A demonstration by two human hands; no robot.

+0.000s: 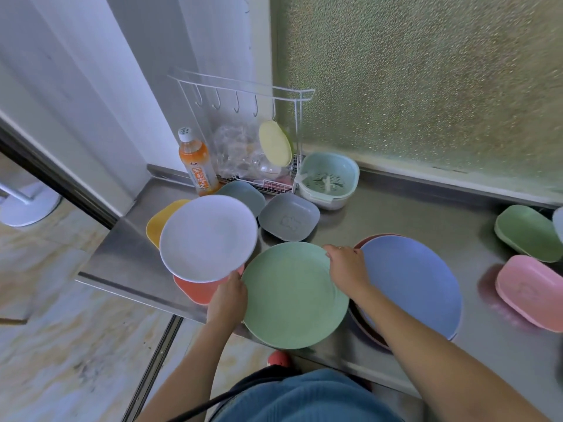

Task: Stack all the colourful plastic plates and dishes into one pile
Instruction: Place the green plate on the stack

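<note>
one orange bottle (195, 161) upper left, label unreadable. left hand (228, 300) grasps white plate (208, 238); right hand (347, 266) grips green plate (292, 296) rim, centre frame.

You had four round plates in front of you: one white (208, 238), one green (294, 295), one blue (411, 283) and a dark red one (370, 336) showing only as a rim under the blue. You had six squarish dishes on the counter: yellow (158, 223), coral (198, 290), teal (245, 193), grey (288, 217), green (528, 233) and pink (531, 292). A sliver of one more pale dish (559, 223) showed at the right edge. You had one yellow-green dish (275, 143) standing in one wire rack (243, 89), which carried five hooks. There was one drink bottle (196, 162), one strainer basket (327, 179), and two hands, left (227, 300) and right (347, 266)
</note>
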